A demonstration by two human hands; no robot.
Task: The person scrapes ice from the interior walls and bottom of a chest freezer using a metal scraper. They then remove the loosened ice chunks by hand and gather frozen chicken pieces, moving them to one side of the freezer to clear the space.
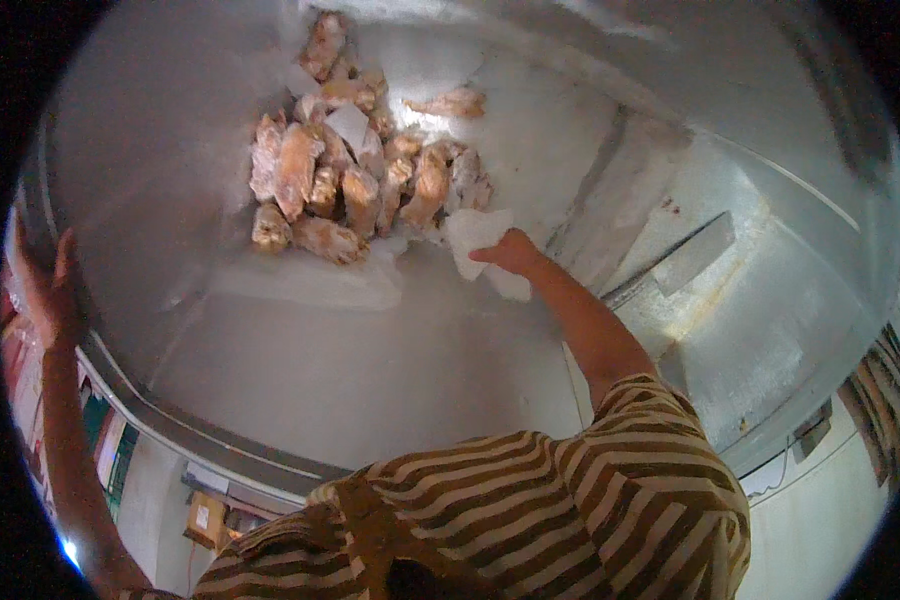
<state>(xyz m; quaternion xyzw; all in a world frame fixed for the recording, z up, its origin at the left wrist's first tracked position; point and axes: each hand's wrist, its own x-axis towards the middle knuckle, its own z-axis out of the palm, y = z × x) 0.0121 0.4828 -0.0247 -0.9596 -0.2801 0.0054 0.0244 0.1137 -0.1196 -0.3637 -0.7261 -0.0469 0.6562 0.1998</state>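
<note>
My right hand (511, 253) is closed on a thin whitish sheet (478, 234), paper or plastic, at the lower right of a pile of frosty meat pieces (360, 196) inside a large metal-walled chest, which looks like a freezer. A second pale flap hangs below the hand. My left hand (49, 296) is raised at the far left by the chest's rim, fingers apart; whether it touches the rim I cannot tell. Another small white sheet (347, 126) lies on top of the pile. One separate meat piece (450, 103) lies to the pile's upper right.
The chest's rim (232, 454) curves along the lower left. At the right, a flat grey blade-like piece (696, 253) rests on a stained metal ledge (709, 300). Outside the chest, a small cardboard box (205, 519) shows at the lower left.
</note>
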